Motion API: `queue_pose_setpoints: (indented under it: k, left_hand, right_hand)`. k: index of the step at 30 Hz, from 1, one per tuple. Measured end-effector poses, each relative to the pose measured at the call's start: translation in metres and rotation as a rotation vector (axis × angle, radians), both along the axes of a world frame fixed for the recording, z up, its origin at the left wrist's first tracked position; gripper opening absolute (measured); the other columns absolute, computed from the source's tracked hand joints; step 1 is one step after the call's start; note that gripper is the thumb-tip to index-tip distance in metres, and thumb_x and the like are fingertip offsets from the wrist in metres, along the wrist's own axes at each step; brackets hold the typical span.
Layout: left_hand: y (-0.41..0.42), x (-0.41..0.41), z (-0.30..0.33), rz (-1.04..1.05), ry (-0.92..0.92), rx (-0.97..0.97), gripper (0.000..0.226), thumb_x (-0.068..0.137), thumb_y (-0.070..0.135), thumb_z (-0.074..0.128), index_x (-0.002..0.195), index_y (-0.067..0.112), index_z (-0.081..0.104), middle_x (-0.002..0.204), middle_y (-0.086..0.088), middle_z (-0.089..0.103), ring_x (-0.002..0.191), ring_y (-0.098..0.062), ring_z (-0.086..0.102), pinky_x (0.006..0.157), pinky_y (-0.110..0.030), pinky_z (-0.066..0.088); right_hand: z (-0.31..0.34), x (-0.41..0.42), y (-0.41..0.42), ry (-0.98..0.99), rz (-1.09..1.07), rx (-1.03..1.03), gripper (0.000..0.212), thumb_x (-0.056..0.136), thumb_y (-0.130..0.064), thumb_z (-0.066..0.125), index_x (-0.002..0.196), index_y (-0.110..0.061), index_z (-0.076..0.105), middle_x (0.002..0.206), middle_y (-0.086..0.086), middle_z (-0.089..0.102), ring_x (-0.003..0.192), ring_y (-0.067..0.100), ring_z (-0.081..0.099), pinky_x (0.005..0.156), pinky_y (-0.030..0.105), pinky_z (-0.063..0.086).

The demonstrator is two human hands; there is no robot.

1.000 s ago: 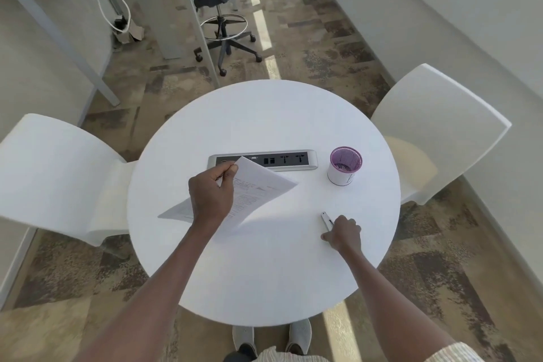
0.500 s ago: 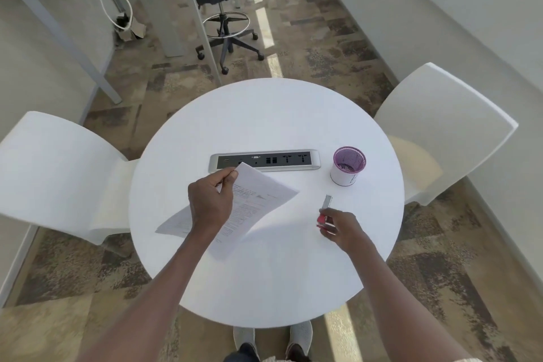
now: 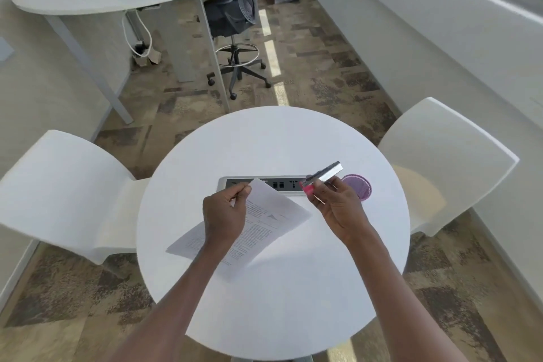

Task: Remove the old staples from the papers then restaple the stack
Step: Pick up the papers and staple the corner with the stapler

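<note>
White papers in left hand, stapler in right hand.

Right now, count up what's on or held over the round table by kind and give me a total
Stack of papers, pinched at its corner by the left hand: 1
Stapler, pink and silver, held by the right hand: 1
Purple-rimmed cup: 1
Socket strip set in the round table: 1
Total: 4

Round white table; grey socket strip set in top; purple-rimmed cup beside it.
</note>
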State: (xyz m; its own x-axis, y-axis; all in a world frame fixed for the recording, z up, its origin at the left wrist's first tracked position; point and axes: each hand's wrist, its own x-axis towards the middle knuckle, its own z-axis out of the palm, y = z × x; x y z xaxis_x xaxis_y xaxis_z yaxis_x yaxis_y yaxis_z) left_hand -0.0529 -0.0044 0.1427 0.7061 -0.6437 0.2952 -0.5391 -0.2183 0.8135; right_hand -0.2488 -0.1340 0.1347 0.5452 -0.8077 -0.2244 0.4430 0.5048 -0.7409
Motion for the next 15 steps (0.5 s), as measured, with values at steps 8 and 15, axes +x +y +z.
queue_pose_setpoints:
  k: [8, 15]
  left_hand:
    - [-0.007, -0.002, 0.010, -0.064, -0.063, -0.088, 0.017, 0.092, 0.018, 0.071, 0.104, 0.010, 0.079, 0.097, 0.000, 0.078, 0.089, -0.012, 0.073, 0.082, -0.025, 0.056]
    - [-0.007, -0.001, 0.014, -0.044, -0.075, -0.089, 0.016, 0.091, 0.017, 0.071, 0.104, 0.012, 0.079, 0.093, -0.004, 0.079, 0.087, -0.018, 0.073, 0.079, -0.036, 0.058]
  right_hand:
    - [0.050, 0.038, 0.014, 0.239, 0.043, -0.433, 0.025, 0.085, 0.003, 0.073, 0.109, 0.002, 0.064, 0.108, 0.017, 0.074, 0.099, 0.029, 0.074, 0.081, 0.035, 0.058]
    - [0.057, 0.048, 0.019, 0.272, 0.049, -0.492, 0.028, 0.083, 0.006, 0.074, 0.109, 0.005, 0.063, 0.108, 0.017, 0.075, 0.093, 0.018, 0.075, 0.074, 0.019, 0.054]
